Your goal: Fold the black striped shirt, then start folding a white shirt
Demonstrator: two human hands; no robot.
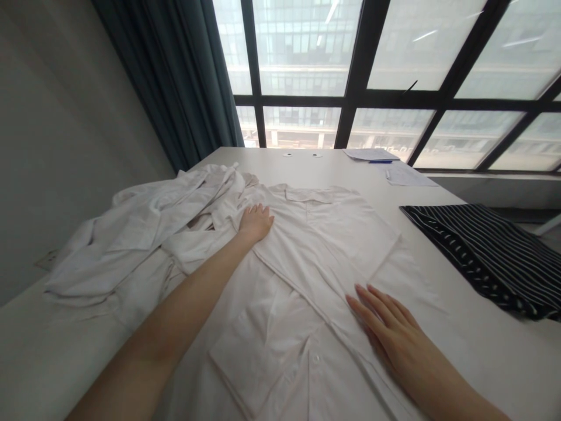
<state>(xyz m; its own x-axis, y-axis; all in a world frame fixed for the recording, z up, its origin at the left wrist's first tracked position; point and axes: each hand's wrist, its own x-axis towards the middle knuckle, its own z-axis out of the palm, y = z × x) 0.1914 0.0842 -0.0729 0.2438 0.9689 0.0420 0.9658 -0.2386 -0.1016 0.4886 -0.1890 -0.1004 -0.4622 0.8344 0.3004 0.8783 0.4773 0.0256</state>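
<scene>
A white collared shirt point(324, 234) lies spread on the white table point(482, 345), collar toward the window, with a pocket near me. My left hand point(255, 223) reaches far forward and rests flat on the shirt's left shoulder, fingers stretched out. My right hand point(385, 324) lies flat on the shirt's lower right part, fingers together and extended. Neither hand holds anything.
A heap of crumpled white garments point(144, 222) lies left of the shirt. A folded dark striped cloth point(486, 251) sits at the right. Papers point(394, 166) and a blue pen lie at the table's far edge under the window. A dark curtain point(184, 76) hangs at the left.
</scene>
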